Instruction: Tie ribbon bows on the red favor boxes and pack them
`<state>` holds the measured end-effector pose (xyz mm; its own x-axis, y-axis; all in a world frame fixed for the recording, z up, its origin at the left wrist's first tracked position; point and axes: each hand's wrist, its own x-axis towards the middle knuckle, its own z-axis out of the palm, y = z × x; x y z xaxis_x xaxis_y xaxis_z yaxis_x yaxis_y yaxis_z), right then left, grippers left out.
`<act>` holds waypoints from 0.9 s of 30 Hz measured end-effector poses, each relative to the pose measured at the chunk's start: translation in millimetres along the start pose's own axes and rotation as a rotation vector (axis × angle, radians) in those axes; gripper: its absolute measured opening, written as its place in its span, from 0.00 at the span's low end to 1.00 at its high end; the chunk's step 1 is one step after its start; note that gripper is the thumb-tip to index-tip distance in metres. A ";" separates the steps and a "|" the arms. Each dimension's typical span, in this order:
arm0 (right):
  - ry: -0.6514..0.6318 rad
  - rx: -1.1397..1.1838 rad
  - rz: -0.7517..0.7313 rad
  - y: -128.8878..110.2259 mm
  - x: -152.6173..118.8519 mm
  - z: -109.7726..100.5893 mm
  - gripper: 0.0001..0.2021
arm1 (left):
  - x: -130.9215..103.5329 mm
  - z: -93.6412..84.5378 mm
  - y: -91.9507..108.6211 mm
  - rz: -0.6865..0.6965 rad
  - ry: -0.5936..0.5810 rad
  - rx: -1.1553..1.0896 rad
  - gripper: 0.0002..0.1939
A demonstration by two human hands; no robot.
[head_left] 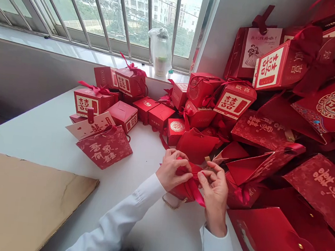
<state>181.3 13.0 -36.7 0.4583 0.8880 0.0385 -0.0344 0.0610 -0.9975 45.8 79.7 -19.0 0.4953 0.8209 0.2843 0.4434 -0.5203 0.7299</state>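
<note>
A red gift box [180, 191] with a rope handle rests on the white table, below and between my hands. My left hand [175, 170] pinches the red ribbon at the top of the box, thumb and index finger together. On the right side of the bow, my right hand [214, 192] has its thumb and index finger pressed together on the ribbon. A loose tail of the red ribbon [198, 196] hangs between the hands, over the front of the box. The fingers partly cover the bow.
Piled red boxes and bags [262, 131] fill the right side. More red boxes [123, 115] stand at the back left, near a patterned red bag [105, 147]. Cardboard [28, 198] lies at the front left. A plastic-wrapped cup [161, 59] stands on the windowsill.
</note>
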 end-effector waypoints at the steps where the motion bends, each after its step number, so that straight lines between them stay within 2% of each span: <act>1: 0.003 0.022 0.009 0.2 -0.3 0.4 0.21 | 0.3 -1.0 0.1 -0.008 -0.009 -0.003 0.01; 7: 0.018 0.067 0.034 0.0 -1.3 0.9 0.21 | 1.4 -6.0 -2.0 -0.026 -0.083 -0.029 0.07; 10: -0.009 0.031 0.027 -0.9 0.8 -1.1 0.20 | 1.1 -8.0 -5.2 0.019 -0.108 -0.106 0.15; 12: -0.033 -0.007 0.013 -1.7 2.2 -2.6 0.20 | 0.5 -6.4 -8.0 0.028 -0.087 -0.124 0.19; 16: -0.060 -0.104 0.000 -2.7 2.7 -4.0 0.20 | -1.0 3.1 -13.6 -0.002 -0.011 -0.041 0.11; 19: -0.030 -0.108 -0.022 -3.0 2.1 -3.3 0.20 | -1.6 7.2 -15.5 0.010 -0.016 -0.023 0.08; 27: -0.022 -0.042 -0.027 -5.0 0.4 -1.4 0.19 | 1.3 -4.1 -15.7 -0.006 -0.220 -0.045 0.03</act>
<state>182.9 12.4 -31.7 0.4386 0.8962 0.0666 0.0156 0.0665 -0.9977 36.3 89.9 -27.5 0.6456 0.7505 0.1411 0.4154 -0.5002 0.7598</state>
